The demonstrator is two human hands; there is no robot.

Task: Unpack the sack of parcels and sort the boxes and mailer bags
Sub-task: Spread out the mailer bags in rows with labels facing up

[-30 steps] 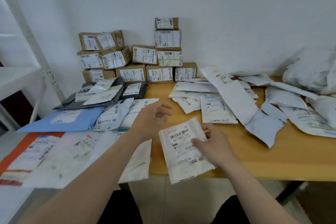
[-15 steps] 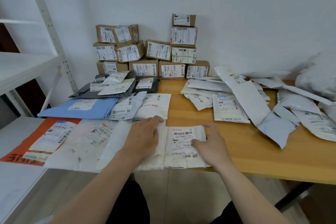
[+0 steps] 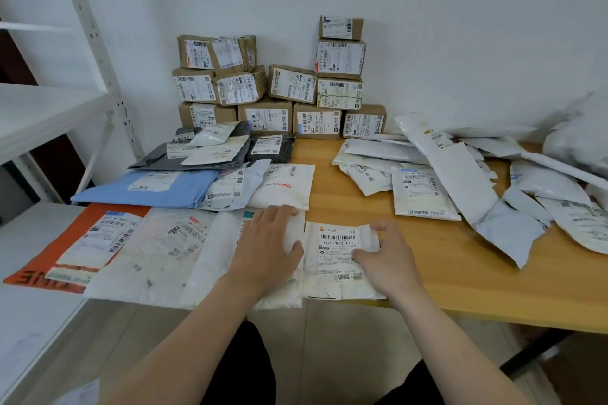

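A small white plastic mailer bag (image 3: 332,242) with a barcode label reading "507-P802 T70" lies flat at the near edge of the pale wooden counter (image 3: 460,289), directly between the two hands. The right hand (image 3: 390,261) rests on the right side of this bag. Its fingers are loosely spread, the thumb lies across the label and the forefinger reaches the bag's far right corner. No finger curls round anything.

Just left of the labelled bag, with their edges touching, lies a larger cloudy white mailer bag (image 3: 214,273). The left hand (image 3: 266,250) presses palm-down on it with straight fingers and holds nothing. Its fingertips stop short of the labelled bag's left edge.

Further left of the labelled bag, a flat orange mailer (image 3: 42,261) hangs over the counter's end. Beyond and left of the labelled bag lie a light blue mailer (image 3: 148,191) and some grey mailers (image 3: 154,161). Straight behind it, against the wall, brown cardboard boxes (image 3: 279,89) stand stacked in rows. To the right of the labelled bag and well apart from it spreads a loose heap of white mailer bags (image 3: 460,181), with a crumpled white sack (image 3: 579,141) at the far right.
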